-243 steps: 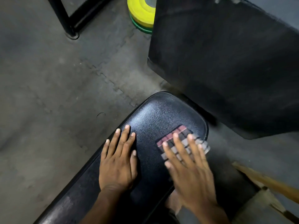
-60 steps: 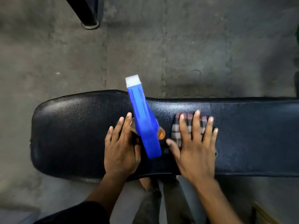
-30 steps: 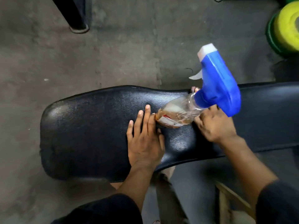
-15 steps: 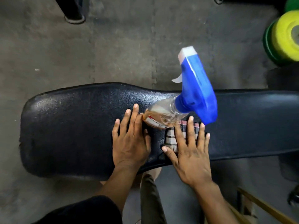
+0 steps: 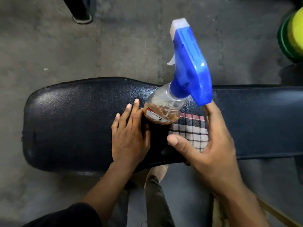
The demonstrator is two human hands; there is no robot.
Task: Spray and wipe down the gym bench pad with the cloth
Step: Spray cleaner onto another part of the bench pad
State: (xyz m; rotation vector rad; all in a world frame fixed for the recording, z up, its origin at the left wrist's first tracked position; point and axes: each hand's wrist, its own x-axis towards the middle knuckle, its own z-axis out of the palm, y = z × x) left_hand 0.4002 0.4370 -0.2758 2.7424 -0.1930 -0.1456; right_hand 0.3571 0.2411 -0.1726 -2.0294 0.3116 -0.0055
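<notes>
A black padded gym bench [image 5: 73, 122] runs left to right across the view. On it stands a clear spray bottle [image 5: 164, 107] with a blue trigger head [image 5: 190, 63] and a little brownish liquid at the bottom. A folded checked cloth [image 5: 190, 130] lies on the pad just right of the bottle. My left hand [image 5: 131, 135] rests flat on the pad, fingertips touching the bottle's base. My right hand [image 5: 211, 145] hovers above the cloth, fingers spread and curved, holding nothing, its fingertips near the back of the trigger head.
Grey rubber floor tiles [image 5: 114, 46] surround the bench. Yellow and green weight plates [image 5: 293, 35] lie at the right edge. A black frame foot [image 5: 82, 15] stands at the top left. My leg [image 5: 155, 194] is below the bench, and a wooden piece [image 5: 278, 215] sits at the bottom right.
My right hand has lifted off the cloth and risen toward the spray head. The left hand stays flat on the pad by the bottle's base.
</notes>
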